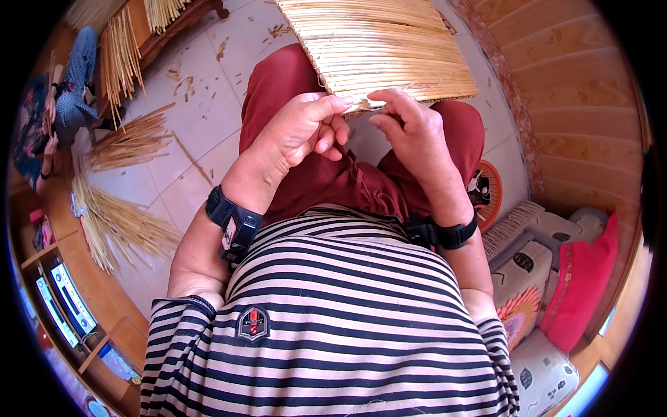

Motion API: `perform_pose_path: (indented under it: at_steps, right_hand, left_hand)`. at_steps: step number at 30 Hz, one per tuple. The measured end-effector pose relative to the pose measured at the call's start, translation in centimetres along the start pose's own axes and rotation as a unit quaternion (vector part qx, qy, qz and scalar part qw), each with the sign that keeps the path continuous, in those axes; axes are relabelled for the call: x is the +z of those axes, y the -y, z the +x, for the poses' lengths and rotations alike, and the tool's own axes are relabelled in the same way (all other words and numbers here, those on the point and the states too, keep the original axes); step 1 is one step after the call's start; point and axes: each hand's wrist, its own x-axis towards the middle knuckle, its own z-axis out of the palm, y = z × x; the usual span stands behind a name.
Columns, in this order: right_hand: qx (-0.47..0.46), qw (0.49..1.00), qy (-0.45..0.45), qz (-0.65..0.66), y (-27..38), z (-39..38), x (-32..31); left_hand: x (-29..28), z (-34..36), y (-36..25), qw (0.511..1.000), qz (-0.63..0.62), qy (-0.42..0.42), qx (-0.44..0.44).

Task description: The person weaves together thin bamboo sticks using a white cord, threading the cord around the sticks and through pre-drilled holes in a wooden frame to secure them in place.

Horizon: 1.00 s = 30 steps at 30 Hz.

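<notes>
Both hands work at the near edge of a straw mat.
Head view: the mat lies beyond the knees, probably set there so its near edge meets both hands. The left hand has its thumb at the near left corner, perhaps to steady it, other fingers curled; its grip can't be told. The right hand is beside it, thumb and forefinger slightly parted, nothing visible between.
</notes>
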Motion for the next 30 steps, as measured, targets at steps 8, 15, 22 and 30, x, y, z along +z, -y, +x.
perform_pose_path:
  at_steps: [8, 15, 22, 30]
  right_hand:
    - [-0.05, 0.991, -0.107, -0.07, -0.5, -0.5, 0.9]
    - [0.158, 0.918, -0.216, 0.292, -2.3, -4.0, -4.9]
    - [0.159, 0.839, -0.359, 0.376, -7.7, -11.3, -10.9]
    - [0.411, 0.786, -0.428, 0.175, -11.1, -15.7, -12.6]
  left_hand:
    - [0.1, 0.6, 0.4, 0.999, 0.03, 0.022, 0.005]
    - [-0.2, 1.2, 0.9, 0.998, 0.053, 0.033, 0.023]
    - [0.5, 1.6, 1.1, 0.996, 0.078, 0.027, 0.021]
    - [1.0, 0.6, 0.8, 0.995, 0.103, 0.005, 0.0]
